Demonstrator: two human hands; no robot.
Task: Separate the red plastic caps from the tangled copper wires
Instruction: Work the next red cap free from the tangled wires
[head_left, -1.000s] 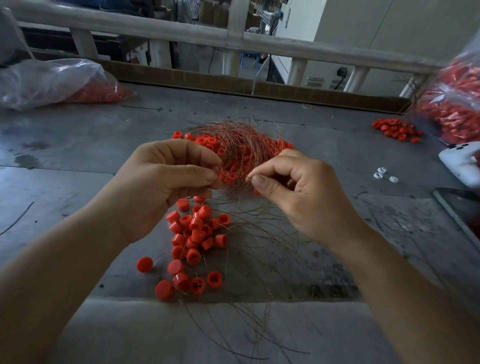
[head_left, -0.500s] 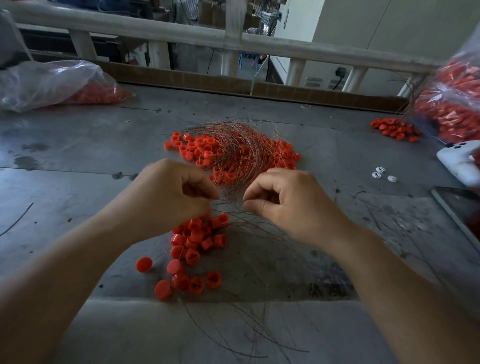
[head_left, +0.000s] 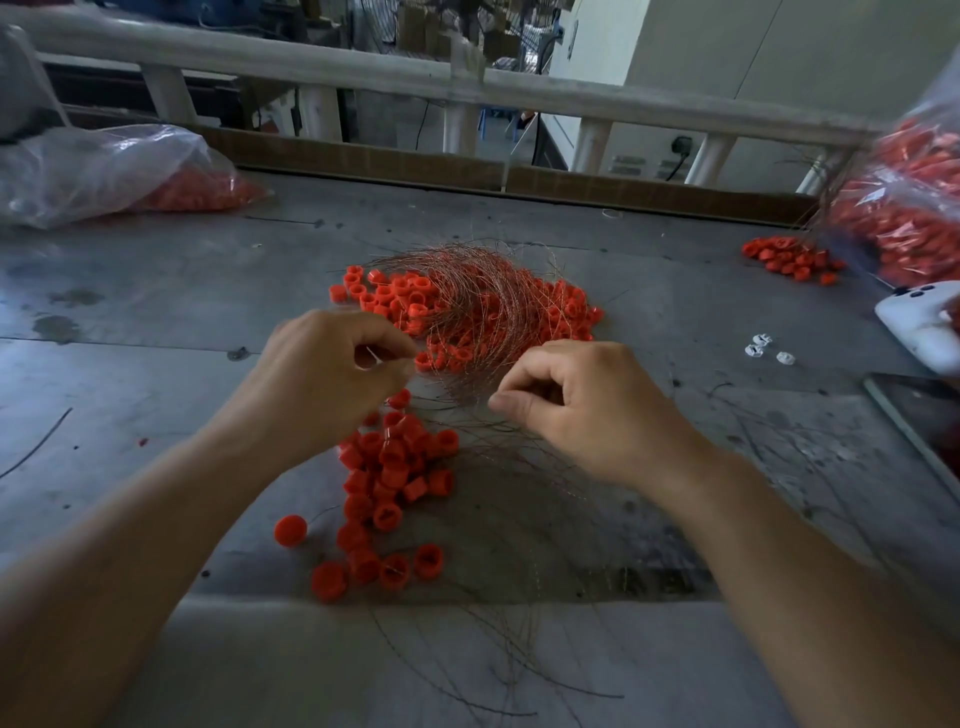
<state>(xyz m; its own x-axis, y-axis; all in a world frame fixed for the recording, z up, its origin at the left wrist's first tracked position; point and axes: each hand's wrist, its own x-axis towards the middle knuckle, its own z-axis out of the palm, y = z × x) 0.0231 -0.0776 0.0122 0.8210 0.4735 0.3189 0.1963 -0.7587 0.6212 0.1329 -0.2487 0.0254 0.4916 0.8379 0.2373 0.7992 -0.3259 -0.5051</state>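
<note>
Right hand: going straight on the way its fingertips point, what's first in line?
The tangled copper wires: the right hand points left, and the tangle's near strands lie just off its thumb, with the left hand beyond. Depth is unclear; it may already touch them.

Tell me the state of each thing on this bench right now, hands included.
left hand, curled, blurred, seemingly pinching a wire strand
right hand, curled, pinching strands at the tangle's near edge
copper wires, tangled, caps caught in them
loose caps, piled apart from the tangle
left bag, lying slumped, holding red pieces
right bag, full of red pieces
</note>
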